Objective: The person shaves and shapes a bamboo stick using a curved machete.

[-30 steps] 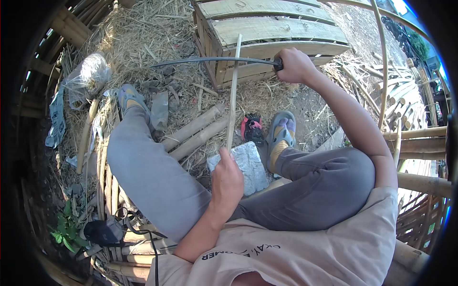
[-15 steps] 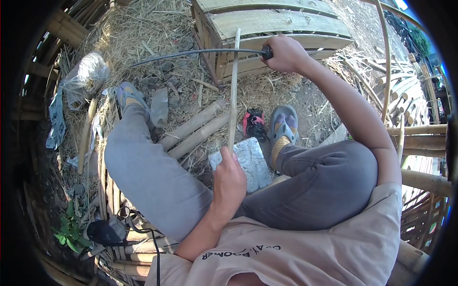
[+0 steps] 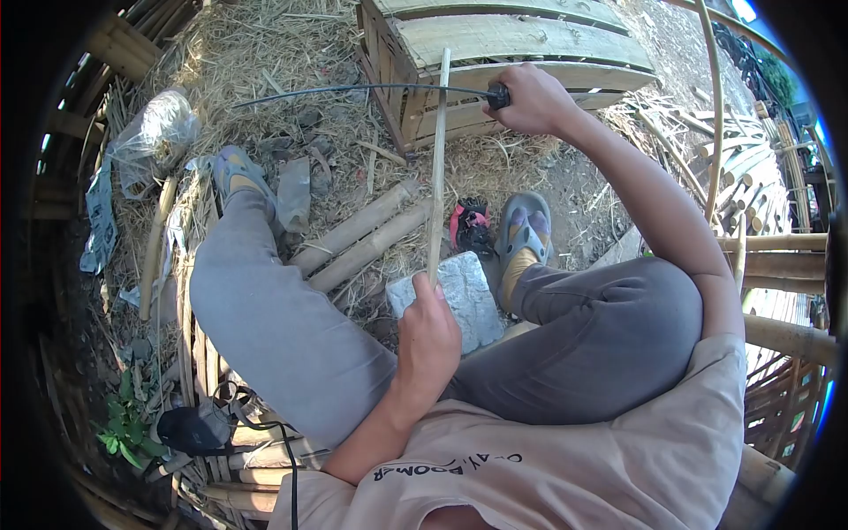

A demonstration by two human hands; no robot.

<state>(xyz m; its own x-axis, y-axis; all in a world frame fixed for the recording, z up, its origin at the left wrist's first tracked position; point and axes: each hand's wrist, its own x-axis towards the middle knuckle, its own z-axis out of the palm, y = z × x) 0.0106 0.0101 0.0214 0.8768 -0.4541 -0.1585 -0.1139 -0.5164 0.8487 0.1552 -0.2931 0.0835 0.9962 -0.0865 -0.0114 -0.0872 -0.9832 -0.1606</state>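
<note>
My left hand (image 3: 428,340) is closed on the lower end of a thin bamboo strip (image 3: 437,185), which points up and away from me. My right hand (image 3: 534,99) grips the black handle of a long, thin blade (image 3: 353,87). The blade reaches left from the handle and crosses the strip near its far end, seen almost edge-on. Whether it cuts into the strip cannot be made out. Below the strip's near end, a pale stone block (image 3: 468,300) lies on the ground between my legs.
A slatted wooden crate (image 3: 521,42) stands beyond the blade. Two bamboo poles (image 3: 371,238) and a pink-black item (image 3: 470,227) lie between my feet. A plastic bag (image 3: 155,132) is at left, a black pouch (image 3: 194,430) lower left, cut bamboo (image 3: 751,181) at right.
My right hand and the blade have moved slightly away from me and left, toward the strip's far end. The blade now shows thinner. My left hand still holds the strip.
</note>
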